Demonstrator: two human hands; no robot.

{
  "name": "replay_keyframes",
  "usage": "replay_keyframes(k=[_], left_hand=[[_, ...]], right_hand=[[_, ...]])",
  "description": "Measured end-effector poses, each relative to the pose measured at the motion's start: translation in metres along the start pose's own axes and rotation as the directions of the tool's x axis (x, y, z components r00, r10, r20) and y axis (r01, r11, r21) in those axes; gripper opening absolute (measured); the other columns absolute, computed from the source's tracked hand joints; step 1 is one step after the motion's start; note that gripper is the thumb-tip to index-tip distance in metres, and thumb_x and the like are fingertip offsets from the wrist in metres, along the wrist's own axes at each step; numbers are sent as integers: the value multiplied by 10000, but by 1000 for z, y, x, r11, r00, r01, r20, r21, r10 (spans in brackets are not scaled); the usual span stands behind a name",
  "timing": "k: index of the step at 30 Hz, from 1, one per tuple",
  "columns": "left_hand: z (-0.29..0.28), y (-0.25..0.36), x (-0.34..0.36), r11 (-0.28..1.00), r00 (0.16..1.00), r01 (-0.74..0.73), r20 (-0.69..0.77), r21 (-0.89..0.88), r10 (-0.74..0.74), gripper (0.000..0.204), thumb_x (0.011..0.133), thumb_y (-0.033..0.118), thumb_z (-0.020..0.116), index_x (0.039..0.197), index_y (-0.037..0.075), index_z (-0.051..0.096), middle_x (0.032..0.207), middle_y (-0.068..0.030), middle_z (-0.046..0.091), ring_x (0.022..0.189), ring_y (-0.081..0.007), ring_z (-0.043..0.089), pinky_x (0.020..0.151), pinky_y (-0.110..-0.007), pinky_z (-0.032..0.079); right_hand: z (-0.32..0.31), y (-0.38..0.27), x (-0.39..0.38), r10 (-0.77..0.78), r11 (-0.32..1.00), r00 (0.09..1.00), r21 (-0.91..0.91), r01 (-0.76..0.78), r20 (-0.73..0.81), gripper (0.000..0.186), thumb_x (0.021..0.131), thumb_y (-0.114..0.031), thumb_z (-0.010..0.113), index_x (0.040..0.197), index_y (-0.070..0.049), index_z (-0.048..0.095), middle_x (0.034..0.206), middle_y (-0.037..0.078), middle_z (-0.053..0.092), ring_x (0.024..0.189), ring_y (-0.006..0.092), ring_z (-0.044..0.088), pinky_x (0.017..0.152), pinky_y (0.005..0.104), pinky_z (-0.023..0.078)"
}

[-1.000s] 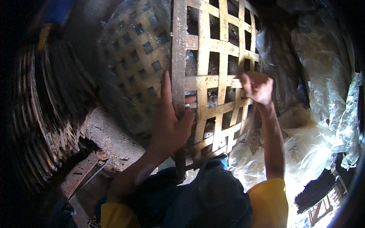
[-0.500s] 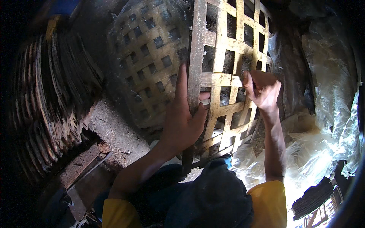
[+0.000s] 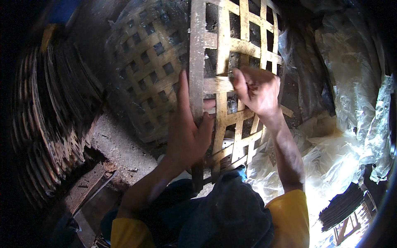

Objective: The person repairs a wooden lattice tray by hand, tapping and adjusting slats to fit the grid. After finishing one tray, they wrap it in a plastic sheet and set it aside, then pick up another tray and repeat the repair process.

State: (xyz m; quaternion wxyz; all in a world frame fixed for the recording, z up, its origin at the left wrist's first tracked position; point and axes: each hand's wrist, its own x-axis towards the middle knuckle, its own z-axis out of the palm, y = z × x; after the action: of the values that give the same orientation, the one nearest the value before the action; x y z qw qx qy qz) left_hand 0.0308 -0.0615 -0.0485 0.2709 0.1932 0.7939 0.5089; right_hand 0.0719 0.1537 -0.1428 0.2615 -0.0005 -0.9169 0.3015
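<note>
A woven lattice panel of flat pale strips, bamboo by its look, stands on edge in front of me with a dark wooden side bar. My left hand grips that bar, index finger stretched up along it, thumb and another finger round its right side. Across the lattice, my right hand is closed, slightly blurred, with its thumb against a crosswise bamboo strip; the hand covers the rest of that strip. Beyond my right wrist a strip end juts out past the panel.
Another woven lattice under cloudy plastic lies behind, to the left. A stack of thin dark sheets stands at far left, above a wood piece. Crumpled clear plastic sheeting spreads along the right side.
The lattice panel and both hands have shifted left in view. My right hand has moved further left across the lattice, and a strip end now shows beside its wrist.
</note>
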Motion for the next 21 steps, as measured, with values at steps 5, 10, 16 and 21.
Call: replay_keyframes(k=[5, 10, 16, 21], left_hand=[[-4, -7, -2, 984, 997, -82, 2, 159, 83, 841, 988, 89, 527, 1615, 1, -26, 1454, -293, 456, 1239, -287, 608, 1012, -408, 524], [1, -11, -2, 998, 998, 56, -20, 39, -56, 829, 973, 74, 533, 1610, -27, 12, 1494, -328, 424, 1325, -368, 543, 1098, -446, 433], [-4, -6, 1, 997, 999, 44, -3, -66, -44, 828, 949, 43, 518, 1607, -45, 24, 1533, -351, 379, 1405, -403, 468, 1168, -454, 352], [2, -6, 1, 1000, 1000, 12, -15, 1, -12, 823, 957, 41, 509, 1609, -32, 12, 1512, -327, 399, 1369, -372, 497, 1144, -450, 385]], right_hand=[[-5, 43, -25, -351, 878, 936, -355, 321, -21, 477, 969, -225, 699, 1394, -88, 531, 806, 44, 645, 550, 115, 559, 377, 256, 418], [11, 27, -25, -288, 929, 953, -269, 254, -95, 397, 952, -234, 716, 1316, -102, 626, 654, -15, 591, 432, 119, 491, 328, 287, 397], [7, -1, -2, -257, 915, 964, -338, 221, -64, 168, 957, -209, 684, 1005, -60, 746, 673, 44, 675, 454, 157, 582, 409, 303, 467], [-9, 22, -26, 43, 999, 996, -5, -43, -73, 210, 994, -257, 638, 909, -98, 746, 548, -29, 579, 372, 103, 475, 333, 287, 363]])
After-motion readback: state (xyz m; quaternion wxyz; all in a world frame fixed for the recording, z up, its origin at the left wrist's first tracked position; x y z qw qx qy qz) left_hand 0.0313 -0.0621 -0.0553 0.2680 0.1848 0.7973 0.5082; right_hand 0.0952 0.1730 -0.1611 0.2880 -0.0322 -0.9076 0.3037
